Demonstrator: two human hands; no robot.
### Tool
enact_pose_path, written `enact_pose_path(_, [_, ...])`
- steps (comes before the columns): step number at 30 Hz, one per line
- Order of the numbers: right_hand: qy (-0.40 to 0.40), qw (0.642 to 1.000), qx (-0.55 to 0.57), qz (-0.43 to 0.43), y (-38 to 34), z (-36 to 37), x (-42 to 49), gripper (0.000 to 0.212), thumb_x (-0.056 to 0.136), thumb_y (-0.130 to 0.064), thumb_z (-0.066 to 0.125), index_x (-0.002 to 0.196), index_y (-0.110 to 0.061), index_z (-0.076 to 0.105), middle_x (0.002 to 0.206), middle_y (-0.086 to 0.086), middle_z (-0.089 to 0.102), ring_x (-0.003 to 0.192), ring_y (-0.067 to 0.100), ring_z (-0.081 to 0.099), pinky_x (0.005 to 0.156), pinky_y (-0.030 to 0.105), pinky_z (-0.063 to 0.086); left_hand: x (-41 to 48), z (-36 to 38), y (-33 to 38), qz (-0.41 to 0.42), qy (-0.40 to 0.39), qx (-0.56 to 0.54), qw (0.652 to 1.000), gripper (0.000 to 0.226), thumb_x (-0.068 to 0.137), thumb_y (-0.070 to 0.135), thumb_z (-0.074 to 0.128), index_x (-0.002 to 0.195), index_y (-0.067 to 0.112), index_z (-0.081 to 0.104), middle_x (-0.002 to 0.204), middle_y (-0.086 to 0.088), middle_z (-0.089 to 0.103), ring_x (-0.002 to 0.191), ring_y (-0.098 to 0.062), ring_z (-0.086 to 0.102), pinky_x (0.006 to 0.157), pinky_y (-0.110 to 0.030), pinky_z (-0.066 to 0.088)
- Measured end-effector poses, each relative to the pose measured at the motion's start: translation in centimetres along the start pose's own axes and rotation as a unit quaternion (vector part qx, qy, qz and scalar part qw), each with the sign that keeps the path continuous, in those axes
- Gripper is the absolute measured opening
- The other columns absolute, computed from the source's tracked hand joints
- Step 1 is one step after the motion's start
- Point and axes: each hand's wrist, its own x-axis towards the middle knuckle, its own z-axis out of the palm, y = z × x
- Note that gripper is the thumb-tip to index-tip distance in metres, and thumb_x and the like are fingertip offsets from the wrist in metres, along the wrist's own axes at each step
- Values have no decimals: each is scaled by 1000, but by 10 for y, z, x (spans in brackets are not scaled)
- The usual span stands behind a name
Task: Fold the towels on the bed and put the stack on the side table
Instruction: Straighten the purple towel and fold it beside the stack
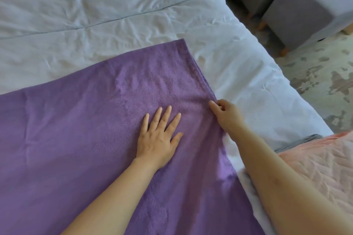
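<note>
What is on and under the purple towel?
The left hand lies flat on the purple towel; the right hand pinches its edge. White bedding shows around it; directly beneath is hidden.

Head view. I can read no text, label, brand mark, number or sign anywhere in it. Nothing legible stands on the purple towel [91, 149], the white bedding [95, 15], the pink quilt [317, 168] or the grey stools [298, 11].
</note>
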Motion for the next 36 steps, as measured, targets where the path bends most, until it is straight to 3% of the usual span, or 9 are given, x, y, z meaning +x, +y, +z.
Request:
enact_pose_path(5, [-112, 983, 75, 125, 20, -4, -81, 49, 91, -51, 53, 79, -6, 65, 74, -3, 70, 74, 11, 65, 64, 24, 49, -34, -4, 19, 20, 35, -35, 999, 59, 95, 53, 21, 149, 29, 28, 158, -1, 22, 145, -24, 22, 117, -50, 15])
enact_pose_path(8, [-124, 975, 109, 151, 35, -2, -121, 41, 90, -49, 56, 70, -13, 58, 66, -3, 60, 64, 10, 56, 62, 27, 44, -56, 0, 30, 30, 43, -53, 997, 58, 95, 50, 27, 148, 26, 35, 156, -3, 29, 143, -25, 30, 115, -52, 21])
enact_pose_path(11, [-5, 993, 70, 97, 50, -8, -131, 35, 92, -27, 61, 62, -11, 50, 61, 1, 49, 65, 16, 47, 62, 33, 34, -73, 5, 39, 44, 45, -51, 997, 58, 95, 49, 29, 147, 24, 37, 155, -5, 30, 142, -26, 32, 114, -52, 22])
enact_pose_path(13, [82, 994, -61, 36, 55, -11, -132, 34, 91, -20, 61, 62, -14, 45, 66, 0, 48, 71, 21, 46, 63, 32, 28, -85, 8, 44, 50, 33, -44, 997, 59, 96, 50, 26, 148, 25, 34, 156, -3, 26, 143, -25, 28, 116, -51, 18])
enact_pose_path(16, [110, 978, -179, 5, 59, -5, -135, 13, 94, -20, 56, 97, -8, 59, 105, 13, 54, 98, 30, 52, 83, 35, 40, -103, 15, 48, 45, 16, -38, 998, 59, 96, 52, 21, 149, 27, 28, 158, -1, 19, 146, -23, 21, 118, -50, 13])
enact_pose_path(21, [110, 984, -129, 47, 67, 4, -171, 48, 95, -37, 49, 139, -24, 35, 140, 4, 46, 120, 27, 52, 90, 37, 44, -142, 23, 61, 60, 6, -33, 998, 59, 95, 52, 24, 148, 28, 30, 157, 0, 23, 144, -23, 24, 116, -48, 11])
enact_pose_path(26, [105, 978, -171, 51, 105, 0, -237, 59, 94, -52, 37, 145, -24, 24, 136, 7, 53, 111, 31, 59, 86, 38, 49, -182, 34, 80, 77, 8, -30, 997, 58, 96, 53, 25, 148, 28, 31, 156, -1, 26, 144, -23, 25, 114, -48, 12])
enact_pose_path(32, [97, 965, -236, 65, 150, -27, -310, 47, 94, -50, 41, 133, -23, 40, 104, 6, 68, 88, 29, 64, 72, 34, 50, -220, 43, 102, 89, 11, -25, 996, 59, 95, 53, 25, 148, 28, 30, 157, -1, 25, 144, -23, 25, 115, -46, 11])
enact_pose_path(36, [102, 953, -274, 84, 182, -47, -358, 31, 95, -46, 41, 106, -22, 55, 87, -1, 65, 78, 23, 61, 63, 33, 50, -242, 49, 124, 106, 0, -17, 994, 58, 96, 52, 24, 148, 27, 31, 157, -1, 23, 145, -24, 23, 115, -48, 10])
